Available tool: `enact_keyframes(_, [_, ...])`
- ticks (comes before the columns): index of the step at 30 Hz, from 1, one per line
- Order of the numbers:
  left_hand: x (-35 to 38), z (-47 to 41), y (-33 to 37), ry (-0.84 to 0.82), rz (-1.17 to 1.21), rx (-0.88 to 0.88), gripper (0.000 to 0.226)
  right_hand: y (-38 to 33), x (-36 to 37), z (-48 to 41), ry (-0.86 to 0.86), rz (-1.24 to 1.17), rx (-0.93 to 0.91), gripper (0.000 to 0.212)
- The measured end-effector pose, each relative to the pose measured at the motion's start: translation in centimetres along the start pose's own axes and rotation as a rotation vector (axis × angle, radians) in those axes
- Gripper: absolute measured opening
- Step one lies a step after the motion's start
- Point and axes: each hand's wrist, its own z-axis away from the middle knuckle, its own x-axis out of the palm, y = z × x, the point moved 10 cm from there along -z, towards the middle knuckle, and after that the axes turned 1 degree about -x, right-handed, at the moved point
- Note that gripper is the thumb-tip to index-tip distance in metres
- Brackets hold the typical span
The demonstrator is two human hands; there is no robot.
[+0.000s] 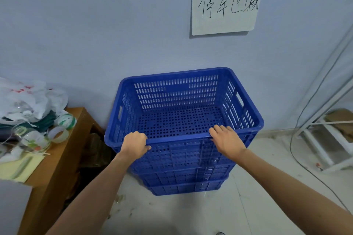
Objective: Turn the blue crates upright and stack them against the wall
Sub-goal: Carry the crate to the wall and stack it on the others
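1. Crate position. I read the top blue crate (175,89) as upright, open side up, nested on the lower blue crates (183,179). At least two lower rims show beneath it. The stack stands on the pale floor (191,215), with its far side just beside the wall (95,34); I cannot tell whether it touches.

2. Left hand (134,144). It grips the near rim of the top crate, left of centre. The fingers are curled over the rim into the crate and the thumb lies on the outer face.

3. Right hand (227,139). It holds the same near rim, right of centre. The fingers are hooked over the edge and the thumb runs along the rim outside.

4. Surroundings. A handwritten paper sign (225,4) is fixed to the wall above the stack. A wooden table (63,158) stands to the left, carrying tape rolls (59,134) and plastic bags (28,97). A cable (298,120) hangs at the right.
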Motion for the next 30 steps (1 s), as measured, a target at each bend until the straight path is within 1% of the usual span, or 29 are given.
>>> enact_keyframes(2, [-0.2,-0.7,-0.3,0.015,-0.039,-0.008,0.039,-0.4,0.3,-0.6,-0.013,-0.003,-0.003,0.052])
enact_keyframes(3, [-0.3,-1.0,-0.3,0.020,-0.050,-0.008,0.039,-0.5,0.5,-0.8,-0.015,-0.008,-0.002,0.054])
enact_keyframes(9, [0.9,-1.0,0.1,0.020,-0.036,-0.010,0.036,-0.3,0.7,-0.7,0.013,-0.014,-0.016,0.051])
enact_keyframes(13, [1.1,-0.5,-0.1,0.060,-0.036,-0.013,0.037,-0.9,0.5,-0.6,0.027,0.016,-0.078,0.038])
enact_keyframes(16, [1.2,-0.3,0.0,0.086,-0.035,-0.020,0.038,-0.8,1.0,-0.5,0.023,0.021,-0.048,0.033])
enact_keyframes(18, [1.3,-0.2,0.1,0.097,-0.031,-0.030,0.039,-0.8,1.2,-0.6,-0.014,0.006,-0.035,0.030])
enact_keyframes(20, [1.4,-0.4,0.0,0.085,-0.004,-0.048,0.039,-0.8,1.2,-0.8,-0.100,-0.049,-0.073,0.026])
enact_keyframes(21, [1.5,-0.4,0.0,0.074,0.012,-0.058,0.038,-0.5,1.3,-0.8,-0.159,-0.085,-0.088,0.035])
enact_keyframes(22, [1.6,-0.5,-0.3,0.066,0.026,-0.073,0.037,-0.1,1.3,-0.9,-0.213,-0.113,-0.095,0.048])
enact_keyframes(24, [1.7,-0.4,-0.3,0.061,0.052,-0.095,0.037,1.7,1.0,-0.5,-0.260,-0.167,-0.049,0.074])
enact_keyframes(25, [1.7,-0.4,-0.3,0.059,0.064,-0.104,0.037,2.9,1.0,-0.1,-0.265,-0.198,-0.004,0.081])
enact_keyframes(27, [1.6,-0.1,-0.1,0.067,0.086,-0.122,0.035,4.7,1.1,1.0,-0.244,-0.264,0.080,0.084])
enact_keyframes(30, [1.6,0.1,0.0,0.089,0.075,-0.136,0.034,5.2,1.2,1.6,-0.194,-0.260,0.098,0.078])
